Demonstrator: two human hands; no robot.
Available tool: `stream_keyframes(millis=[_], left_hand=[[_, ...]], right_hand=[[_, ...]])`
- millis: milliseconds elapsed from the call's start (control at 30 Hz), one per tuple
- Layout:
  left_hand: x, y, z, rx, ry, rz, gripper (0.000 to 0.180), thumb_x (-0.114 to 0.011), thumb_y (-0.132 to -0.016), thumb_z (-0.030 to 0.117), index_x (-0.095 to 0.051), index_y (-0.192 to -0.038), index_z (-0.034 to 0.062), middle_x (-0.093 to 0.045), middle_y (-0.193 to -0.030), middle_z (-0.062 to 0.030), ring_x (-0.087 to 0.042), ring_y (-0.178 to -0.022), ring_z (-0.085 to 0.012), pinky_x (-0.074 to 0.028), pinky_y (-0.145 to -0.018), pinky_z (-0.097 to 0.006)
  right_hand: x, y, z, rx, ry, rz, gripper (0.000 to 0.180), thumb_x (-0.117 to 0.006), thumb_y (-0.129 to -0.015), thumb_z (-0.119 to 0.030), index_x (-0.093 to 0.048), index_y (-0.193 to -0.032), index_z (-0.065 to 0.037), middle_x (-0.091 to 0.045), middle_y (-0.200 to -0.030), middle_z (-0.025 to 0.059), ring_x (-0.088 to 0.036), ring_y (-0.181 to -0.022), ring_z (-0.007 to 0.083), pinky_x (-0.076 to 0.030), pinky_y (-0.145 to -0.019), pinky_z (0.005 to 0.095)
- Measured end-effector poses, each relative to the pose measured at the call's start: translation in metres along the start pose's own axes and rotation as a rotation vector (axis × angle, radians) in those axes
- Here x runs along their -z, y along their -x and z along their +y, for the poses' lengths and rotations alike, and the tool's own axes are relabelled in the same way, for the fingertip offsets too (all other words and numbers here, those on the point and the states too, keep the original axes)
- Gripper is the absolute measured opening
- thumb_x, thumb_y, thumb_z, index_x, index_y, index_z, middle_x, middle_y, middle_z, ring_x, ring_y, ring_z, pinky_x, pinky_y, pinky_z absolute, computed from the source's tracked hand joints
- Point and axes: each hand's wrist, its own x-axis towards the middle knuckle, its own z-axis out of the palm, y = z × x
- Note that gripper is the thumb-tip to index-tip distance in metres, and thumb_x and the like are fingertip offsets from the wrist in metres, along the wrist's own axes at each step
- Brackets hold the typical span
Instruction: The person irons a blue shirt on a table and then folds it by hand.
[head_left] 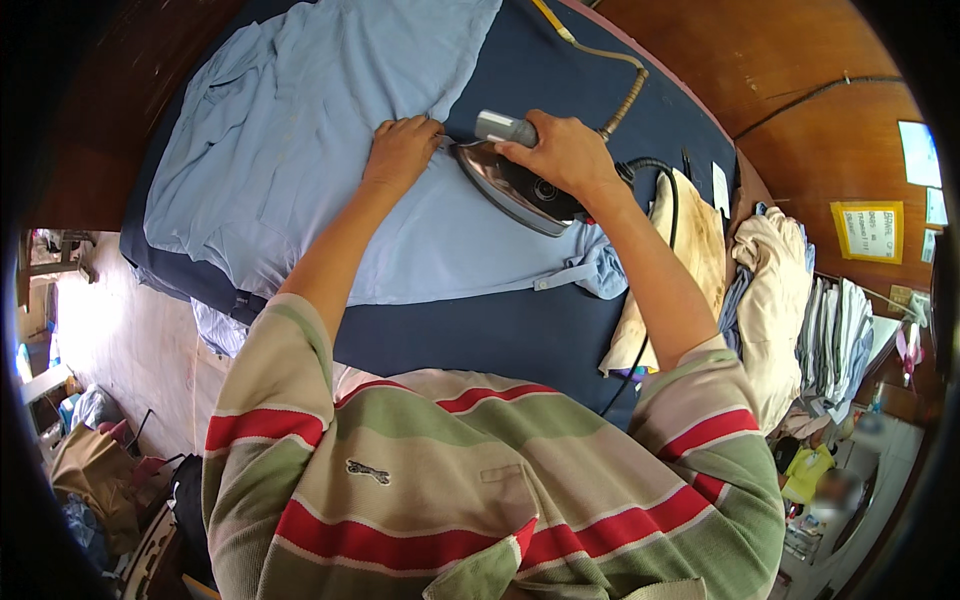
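A light blue shirt [300, 90] is spread over a dark blue padded ironing surface [450, 335], its body wrinkled at the left and a buttoned cuff [575, 278] at the right. My right hand [572, 155] is wrapped round the handle of a steam iron [505, 195], whose soleplate rests on or just over the shirt, tip pointing left. Close to that tip, my left hand [402, 152] has its fingers bent and together, gripping the shirt's fabric near its edge.
A black cord [672, 215] runs from the iron past a scorched cream cloth [690, 250]. Folded garments [835, 330] and a crumpled cream garment [770, 290] lie at the right. A yellow-brown hose [625, 105] crosses the far side. Another person [808, 470] shows at the lower right.
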Motion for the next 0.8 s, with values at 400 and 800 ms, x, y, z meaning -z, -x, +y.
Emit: stream_keyframes(millis=[400, 800], left_hand=[[0.003, 0.0, 0.003, -0.033, 0.037, 0.034, 0.026, -0.054, -0.086, 0.018, -0.057, -0.111, 0.0125, -0.06, -0.091, -0.0044, -0.057, -0.089, -0.0211, -0.039, -0.084, -0.037], [0.002, 0.0, 0.009, -0.141, -0.146, 0.194, 0.031, -0.058, -0.083, 0.025, -0.057, -0.113, 0.0153, -0.056, -0.111, -0.0004, -0.052, -0.103, -0.0173, -0.031, -0.095, -0.043]], right_hand=[[0.079, 0.028, 0.106, -0.156, 0.051, 0.231, 0.073, -0.07, -0.068, -0.045, -0.053, -0.119, 0.004, -0.062, -0.1, 0.0262, -0.06, -0.097, 0.0374, -0.047, -0.084, 0.0401], [0.065, 0.139, 0.284, -0.468, -0.036, 0.244, 0.063, -0.071, -0.069, -0.046, -0.058, -0.113, -0.002, -0.062, -0.104, 0.0221, -0.06, -0.095, 0.036, -0.046, -0.083, 0.0387]])
